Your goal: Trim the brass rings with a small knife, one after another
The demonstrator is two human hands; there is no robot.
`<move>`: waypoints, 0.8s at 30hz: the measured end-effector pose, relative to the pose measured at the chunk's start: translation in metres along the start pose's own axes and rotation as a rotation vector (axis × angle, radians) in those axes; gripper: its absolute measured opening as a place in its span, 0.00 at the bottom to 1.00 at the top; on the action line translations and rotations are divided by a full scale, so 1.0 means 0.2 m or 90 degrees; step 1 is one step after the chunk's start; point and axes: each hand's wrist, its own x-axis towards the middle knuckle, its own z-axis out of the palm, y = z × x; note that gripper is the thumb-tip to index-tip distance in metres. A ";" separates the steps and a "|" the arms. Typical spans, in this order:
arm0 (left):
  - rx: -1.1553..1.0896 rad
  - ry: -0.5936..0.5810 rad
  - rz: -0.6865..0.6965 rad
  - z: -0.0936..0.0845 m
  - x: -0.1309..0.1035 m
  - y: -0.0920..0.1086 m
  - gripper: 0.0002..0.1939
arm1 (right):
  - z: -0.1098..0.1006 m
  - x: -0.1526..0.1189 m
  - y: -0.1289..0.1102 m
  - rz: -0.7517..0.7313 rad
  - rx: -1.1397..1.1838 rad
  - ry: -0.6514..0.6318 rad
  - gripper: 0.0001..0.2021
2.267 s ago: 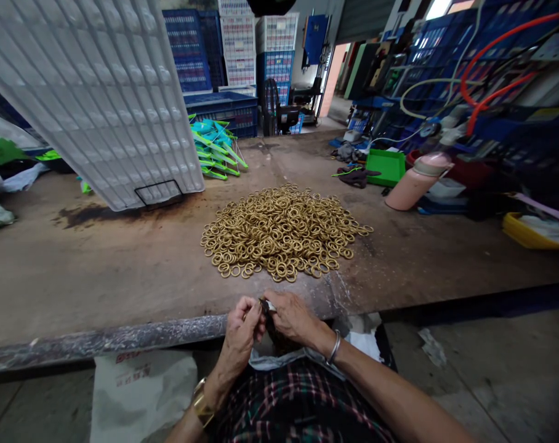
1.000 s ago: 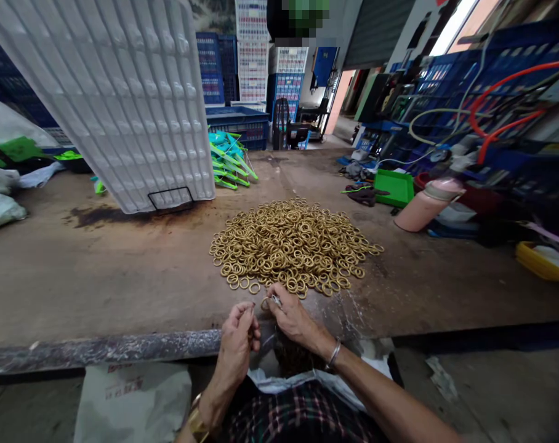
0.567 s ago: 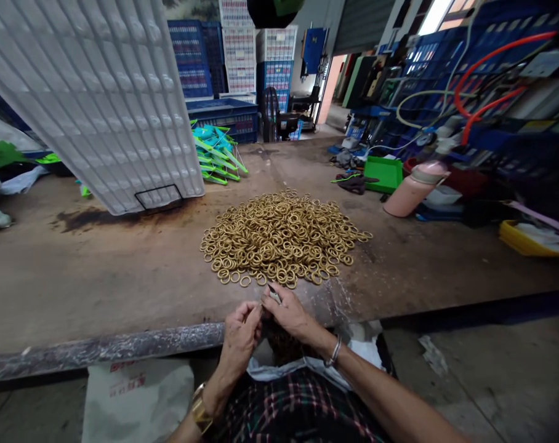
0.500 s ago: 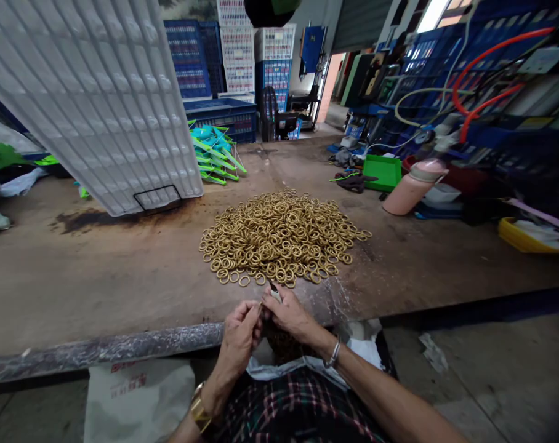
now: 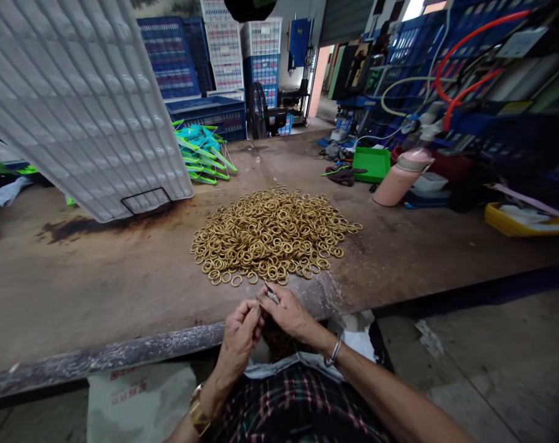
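Since a second ago my right hand (image 5: 292,315) has drawn back from the near edge of the pile and met my left hand (image 5: 239,332); the view has swung too, so the bench lies differently before me. My left thumb and forefinger are pinched closed, the other fingers curled in; whether a ring sits between them I cannot tell. My right fingers are folded round a small pale-handled tool with a dark pointed tip (image 5: 273,296), its point standing up towards the pile, the fingertips just beside my left ones.

The heap of small, round, gold-brown rings (image 5: 274,231) lies in front of my hands on the wide brown worktop (image 5: 95,271), with a few loose ones along its near side. Each ring looks light and stiff, perhaps smooth enough to slip, and I doubt a light pinch would mark it. I'd take one by its rim, thumb against forefinger, choosing a loose one so its neighbours don't slide. The tool seems light too; I'd keep to the pale handle, clear of the dark point, which may be sharp and could nick my left fingertips.
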 end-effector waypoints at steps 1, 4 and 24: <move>0.010 0.002 0.001 0.00 0.00 0.00 0.21 | 0.00 0.00 0.01 -0.004 -0.003 0.000 0.10; 0.009 0.006 0.002 0.01 0.00 0.00 0.21 | -0.01 0.01 0.04 0.005 0.023 0.011 0.10; 0.053 0.010 0.077 -0.01 0.00 -0.02 0.21 | -0.04 -0.05 0.07 -0.134 -0.490 -0.073 0.10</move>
